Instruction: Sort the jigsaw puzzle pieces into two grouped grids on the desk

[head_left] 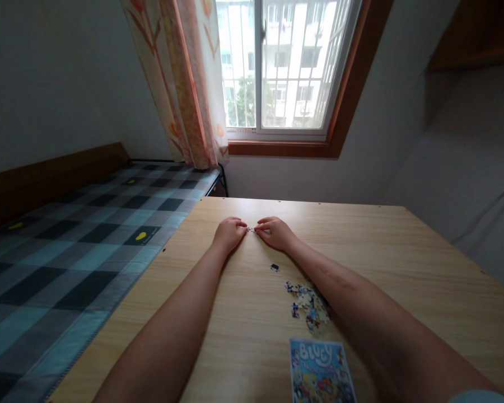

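Toward the far side of the wooden table (235, 313), my left hand (231, 232) and my right hand (274, 232) face each other with a narrow gap between the fingertips. Small jigsaw puzzle pieces (251, 229) show in that gap, pinched at either side by my fingers. Whether the pieces touch each other is too small to tell. A dark loose puzzle piece (274, 267) lies just nearer than my right hand. Closer in, beside my right forearm, is a loose pile of puzzle pieces (306, 299), partly hidden by the arm.
A blue picture card or box marked "Bluey" (321, 369) lies at the table's near side. Left of the table stands a bed with a checked cover (109, 235). Behind are a window (294, 67) and a flowered curtain (180, 84).
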The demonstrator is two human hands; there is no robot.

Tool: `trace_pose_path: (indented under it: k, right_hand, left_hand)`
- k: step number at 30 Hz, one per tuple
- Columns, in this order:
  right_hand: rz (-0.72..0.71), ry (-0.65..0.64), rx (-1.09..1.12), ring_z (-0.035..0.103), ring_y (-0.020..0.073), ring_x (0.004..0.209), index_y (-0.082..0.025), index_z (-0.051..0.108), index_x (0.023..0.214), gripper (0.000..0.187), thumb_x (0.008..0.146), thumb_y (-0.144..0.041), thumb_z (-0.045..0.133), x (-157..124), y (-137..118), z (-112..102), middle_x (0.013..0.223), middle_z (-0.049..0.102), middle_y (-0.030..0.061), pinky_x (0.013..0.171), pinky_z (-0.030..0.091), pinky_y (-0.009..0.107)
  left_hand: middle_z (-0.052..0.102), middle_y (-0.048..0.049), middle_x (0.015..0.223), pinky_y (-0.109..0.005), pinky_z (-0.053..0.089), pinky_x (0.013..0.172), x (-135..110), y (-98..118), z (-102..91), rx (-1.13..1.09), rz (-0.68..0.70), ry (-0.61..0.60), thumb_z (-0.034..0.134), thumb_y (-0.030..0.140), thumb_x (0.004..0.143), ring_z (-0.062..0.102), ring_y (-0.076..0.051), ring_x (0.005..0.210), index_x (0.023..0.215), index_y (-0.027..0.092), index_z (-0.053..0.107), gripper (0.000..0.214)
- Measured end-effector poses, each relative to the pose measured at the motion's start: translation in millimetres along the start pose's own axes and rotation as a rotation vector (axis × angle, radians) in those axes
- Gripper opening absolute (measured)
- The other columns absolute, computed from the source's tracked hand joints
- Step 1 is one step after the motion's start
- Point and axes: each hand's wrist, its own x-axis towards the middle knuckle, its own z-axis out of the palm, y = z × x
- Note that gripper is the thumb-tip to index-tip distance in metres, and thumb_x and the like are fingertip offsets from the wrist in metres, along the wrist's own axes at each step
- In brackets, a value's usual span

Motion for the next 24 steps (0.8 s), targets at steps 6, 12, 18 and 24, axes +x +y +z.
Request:
trace_pose_path:
  k: [6, 12, 18, 24]
  right_hand:
    - [-0.003, 0.005, 0.004, 0.07, 0.0209, 0.106, -0.027, 0.082, 0.103, 0.022, 0.093, -0.029, 0.062, -1.4, 0.9, 1.3, 0.115, 0.075, 0.0067, 0.101, 0.053, 0.035]
    - [-0.006, 0.005, 0.006, 0.069, 0.021, 0.106, -0.026, 0.083, 0.102, 0.022, 0.092, -0.028, 0.063, -1.4, 2.6, 2.5, 0.114, 0.075, 0.0072, 0.1, 0.053, 0.035]
    - [-0.012, 0.017, 0.013, 0.069, 0.0205, 0.105, -0.026, 0.083, 0.101, 0.021, 0.093, -0.029, 0.063, -0.7, 3.6, 3.1, 0.113, 0.075, 0.0063, 0.101, 0.053, 0.035]
    - [-0.007, 0.025, 0.024, 0.07, 0.0207, 0.105, -0.026, 0.083, 0.102, 0.022, 0.093, -0.03, 0.063, -1.2, 4.9, 3.5, 0.114, 0.075, 0.0067, 0.1, 0.054, 0.035]
  left_hand:
    - [0.075, -0.0069, 0.113, -0.034, 0.05, 0.106, 0.4, -2.8, 2.0, -0.012, -0.009, 0.004, 0.066, 0.028, 0.082, 0.068, -0.023, 0.107, 0.09, 0.022, 0.083, 0.02]
    - [0.075, -0.0075, 0.114, -0.035, 0.049, 0.107, 1.6, -4.7, 4.4, -0.006, -0.002, 0.006, 0.066, 0.031, 0.083, 0.068, -0.024, 0.108, 0.091, 0.022, 0.083, 0.021]
    - [0.075, -0.0077, 0.113, -0.034, 0.049, 0.106, 1.4, -3.2, 3.3, 0.004, -0.002, 0.001, 0.068, 0.029, 0.082, 0.068, -0.024, 0.108, 0.09, 0.021, 0.083, 0.019]
    - [0.075, -0.0072, 0.113, -0.034, 0.049, 0.106, 1.0, -2.6, 2.9, 0.0, -0.002, 0.005, 0.068, 0.028, 0.082, 0.068, -0.024, 0.108, 0.09, 0.022, 0.083, 0.018]
